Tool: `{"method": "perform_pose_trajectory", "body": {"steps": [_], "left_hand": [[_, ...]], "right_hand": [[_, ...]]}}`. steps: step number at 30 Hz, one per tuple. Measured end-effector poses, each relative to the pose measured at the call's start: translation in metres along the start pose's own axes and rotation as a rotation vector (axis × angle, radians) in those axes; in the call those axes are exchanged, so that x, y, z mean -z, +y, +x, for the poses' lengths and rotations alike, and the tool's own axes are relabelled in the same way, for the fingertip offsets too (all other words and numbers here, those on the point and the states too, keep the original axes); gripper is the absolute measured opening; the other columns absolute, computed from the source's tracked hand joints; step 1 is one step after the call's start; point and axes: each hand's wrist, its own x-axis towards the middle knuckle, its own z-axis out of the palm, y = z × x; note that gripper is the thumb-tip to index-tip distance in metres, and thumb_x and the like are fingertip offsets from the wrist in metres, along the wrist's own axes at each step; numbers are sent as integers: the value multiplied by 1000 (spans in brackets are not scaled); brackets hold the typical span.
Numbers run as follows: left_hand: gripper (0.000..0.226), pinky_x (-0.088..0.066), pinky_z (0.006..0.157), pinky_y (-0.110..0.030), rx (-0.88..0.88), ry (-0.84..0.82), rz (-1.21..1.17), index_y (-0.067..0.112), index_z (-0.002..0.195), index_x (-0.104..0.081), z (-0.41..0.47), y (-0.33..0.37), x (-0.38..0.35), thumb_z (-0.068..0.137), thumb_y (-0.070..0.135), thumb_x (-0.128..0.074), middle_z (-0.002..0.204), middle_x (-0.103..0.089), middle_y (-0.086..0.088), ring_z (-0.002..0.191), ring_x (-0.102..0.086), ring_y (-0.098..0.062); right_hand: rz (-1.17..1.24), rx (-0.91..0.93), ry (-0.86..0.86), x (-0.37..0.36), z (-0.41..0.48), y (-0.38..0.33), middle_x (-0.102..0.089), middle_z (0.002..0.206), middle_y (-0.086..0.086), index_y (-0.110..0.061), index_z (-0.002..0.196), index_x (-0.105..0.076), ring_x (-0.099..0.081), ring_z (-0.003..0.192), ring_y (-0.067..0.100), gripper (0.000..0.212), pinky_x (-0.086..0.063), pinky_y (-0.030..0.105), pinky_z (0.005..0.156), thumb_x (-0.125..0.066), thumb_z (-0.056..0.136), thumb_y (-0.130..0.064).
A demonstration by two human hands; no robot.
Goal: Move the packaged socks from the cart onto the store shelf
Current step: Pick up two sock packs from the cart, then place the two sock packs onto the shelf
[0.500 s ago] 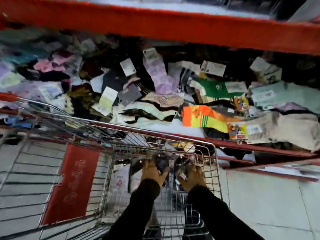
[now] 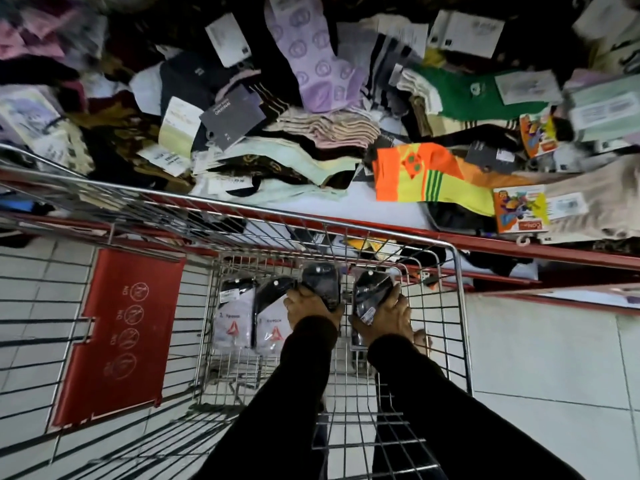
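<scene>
Both my hands are down inside the wire cart (image 2: pixel 460 306). My left hand (image 2: pixel 306 308) grips a black sock pack in clear plastic (image 2: pixel 322 282). My right hand (image 2: pixel 388 315) grips a second dark sock pack (image 2: pixel 370 292). Two white-and-black sock packs with a red triangle logo (image 2: pixel 233 315) (image 2: pixel 272 315) lie in the cart bottom, left of my left hand. Beyond the cart's far rim runs the red-edged store shelf (image 2: pixel 519 245), heaped with loose socks.
An orange-and-yellow sock pair (image 2: pixel 426 178), a green sock (image 2: pixel 474 98) and a lilac sock (image 2: pixel 315 60) lie among the shelf pile. A red flap with warning symbols (image 2: pixel 121 334) hangs in the cart at left. White floor tiles (image 2: pixel 540 358) are at right.
The view has tilted down and closer to the cart. Both hands now have a firmer hold on the dark packs, lifted slightly off the cart bottom.
</scene>
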Motion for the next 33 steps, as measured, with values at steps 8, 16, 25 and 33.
{"method": "perform_pose_trajectory", "body": {"steps": [8, 16, 25, 33], "left_hand": [[129, -44, 108, -42, 46, -127, -24, -2, 149, -14, 15, 12, 8, 61, 58, -87, 151, -30, -18, 137, -42, -36], [128, -47, 106, -39, 20, -7, -162, -2, 146, -21, -27, -11, 34, 57, 65, -84, 150, -39, -20, 133, -49, -36], [107, -57, 91, -36, -143, 168, -408, 9, 121, -36, -105, -30, 120, 46, 69, -84, 117, -61, -8, 108, -63, -28], [97, -55, 83, -31, -429, 432, -466, 10, 120, -37, -168, -15, 208, 54, 58, -89, 116, -57, -8, 102, -63, -29]], "right_hand": [[-43, 49, 17, -5, 10, -1, -27, 153, 21, 2, 151, 10, -29, 142, 36, 131, -38, 46, 110, -72, 72, -63], [107, 73, 38, 29, -26, 3, -17, 160, 20, -2, 153, -2, -25, 147, 36, 127, -33, 44, 118, -80, 67, -55], [217, 147, 225, 84, -112, -6, -22, 156, 30, -1, 152, -6, -29, 144, 41, 130, -36, 46, 116, -83, 63, -57], [399, 306, 500, 147, -171, -27, -28, 150, 34, 5, 149, -16, -29, 142, 43, 125, -30, 43, 116, -87, 61, -48]]}}
